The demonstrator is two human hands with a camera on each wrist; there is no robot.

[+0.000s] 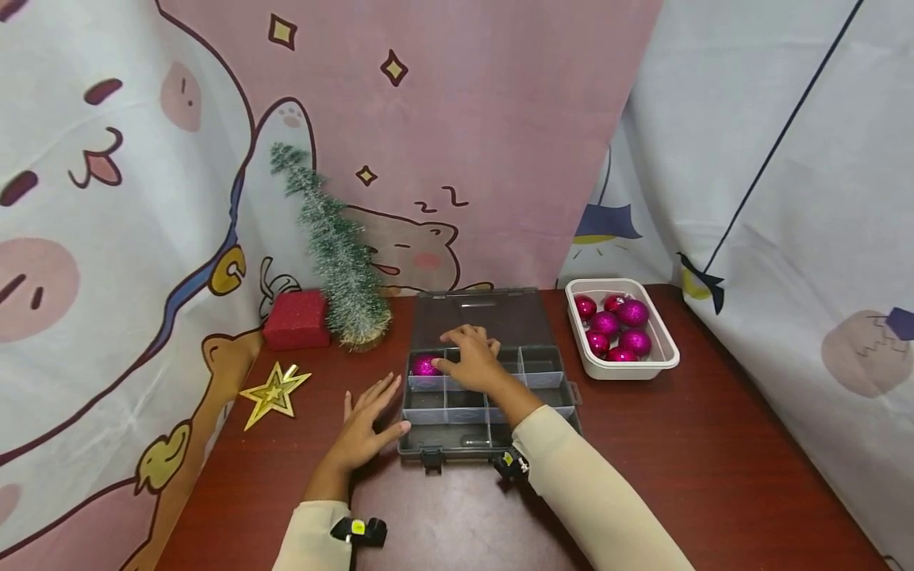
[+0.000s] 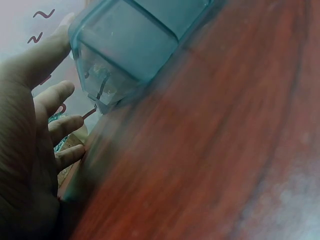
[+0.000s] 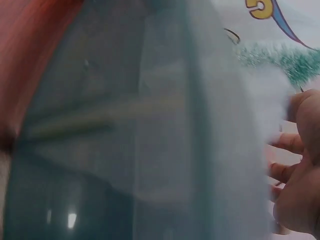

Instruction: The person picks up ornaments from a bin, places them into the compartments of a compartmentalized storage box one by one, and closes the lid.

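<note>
A dark clear plastic organizer box [image 1: 457,435] lies on the table with its lid [image 1: 485,313] raised at the back. One glittery magenta Christmas ball [image 1: 426,365] sits in its back left compartment. My right hand [image 1: 474,361] hovers over the back row, thumb tip beside the ball; whether it touches cannot be told. Loosely bent fingers reach past the compartment and appear to hold nothing. At the box's left side, my left hand [image 1: 364,428] has its fingers spread, the thumb against the box edge. In the left wrist view the box corner [image 2: 125,50] meets that thumb.
To the right of the box stands a white tub [image 1: 628,370] with several magenta balls [image 1: 604,323]. On the left are a small frosted tree [image 1: 343,262], leaning left, a red glittery block [image 1: 296,321] and a gold star [image 1: 274,395]. Printed cloth [image 1: 500,143] hangs behind.
</note>
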